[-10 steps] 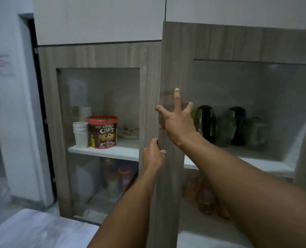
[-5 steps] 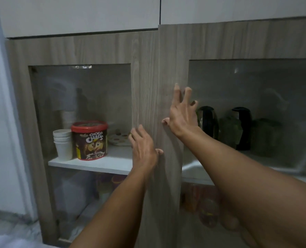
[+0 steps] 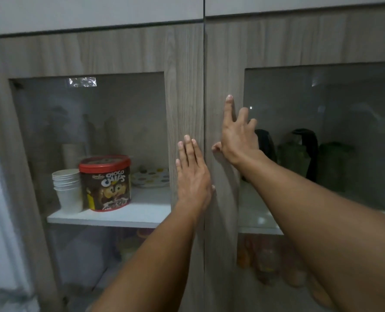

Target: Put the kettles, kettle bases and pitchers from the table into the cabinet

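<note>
Both wood-framed glass doors of the cabinet (image 3: pixel 187 64) stand shut, meeting at a centre seam. My left hand (image 3: pixel 192 174) lies flat on the left door's frame beside the seam, fingers up. Spread fingers of my right hand (image 3: pixel 236 138) press on the right door's frame. Behind the right glass, on a white shelf (image 3: pixel 256 219), stand a black kettle (image 3: pixel 265 145), a second black kettle (image 3: pixel 306 152) and dim greenish pitchers (image 3: pixel 335 163). My right arm hides the first kettle's lower part.
Behind the left glass stand a stack of white paper cups (image 3: pixel 68 190), a red-lidded Choco Chips tub (image 3: pixel 104 183) and a dotted plate (image 3: pixel 151 176). Blurred jars and bottles (image 3: pixel 265 257) fill the lower shelf. White upper cabinet panels (image 3: pixel 97 12) run above.
The right door has swung fully shut against the left one. My left hand left the door's edge and laid itself flat on the left frame. The view has moved closer.
</note>
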Demonstrator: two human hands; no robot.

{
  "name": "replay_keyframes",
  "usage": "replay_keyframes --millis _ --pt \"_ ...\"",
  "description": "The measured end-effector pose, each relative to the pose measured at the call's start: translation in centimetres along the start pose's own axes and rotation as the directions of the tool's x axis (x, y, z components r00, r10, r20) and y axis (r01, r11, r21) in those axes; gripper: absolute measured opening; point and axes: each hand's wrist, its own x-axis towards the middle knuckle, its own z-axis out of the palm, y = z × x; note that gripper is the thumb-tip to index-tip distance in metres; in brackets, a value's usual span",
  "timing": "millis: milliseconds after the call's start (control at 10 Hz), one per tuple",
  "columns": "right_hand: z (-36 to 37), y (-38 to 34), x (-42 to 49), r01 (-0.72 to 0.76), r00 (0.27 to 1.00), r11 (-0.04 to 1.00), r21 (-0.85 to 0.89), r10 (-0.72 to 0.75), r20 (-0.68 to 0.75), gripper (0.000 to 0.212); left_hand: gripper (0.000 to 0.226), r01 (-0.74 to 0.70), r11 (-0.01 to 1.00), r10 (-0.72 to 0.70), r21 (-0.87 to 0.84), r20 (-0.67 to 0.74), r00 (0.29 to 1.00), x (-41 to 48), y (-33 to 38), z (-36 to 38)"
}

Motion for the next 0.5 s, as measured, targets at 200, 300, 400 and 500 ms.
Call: replay_keyframes --millis 200,300,400,500 --pt "-2.5 -0.7 -0.6 -0.060 0.989 0.996 -0.068 0.069 0.134 0.109 0.130 -0.040 0.998 0.047 -0.041 0.173 0.984 0.1 -1.3 -3.0" --pt "-4.3 -1.0 -1.9 -0.072 0.962 0.992 -0.106 0.097 0.255 0.090 0.117 -0.050 0.996 0.062 -0.067 0.189 0.980 -0.6 -1.2 -4.8" --pt "-4.2 -0.5 -4.5 -0.047 0.964 0.996 -0.082 0.066 0.258 0.050 0.102 0.017 0.994 0.004 -0.110 0.184 0.983 -3.2 -1.3 -5.4" --pt "-3.6 0.3 -7.9 0.018 0.964 0.996 -0.083 0.005 0.264 0.014 0.091 0.043 0.997 -0.022 -0.058 0.323 0.946 -8.6 -2.6 -4.7"
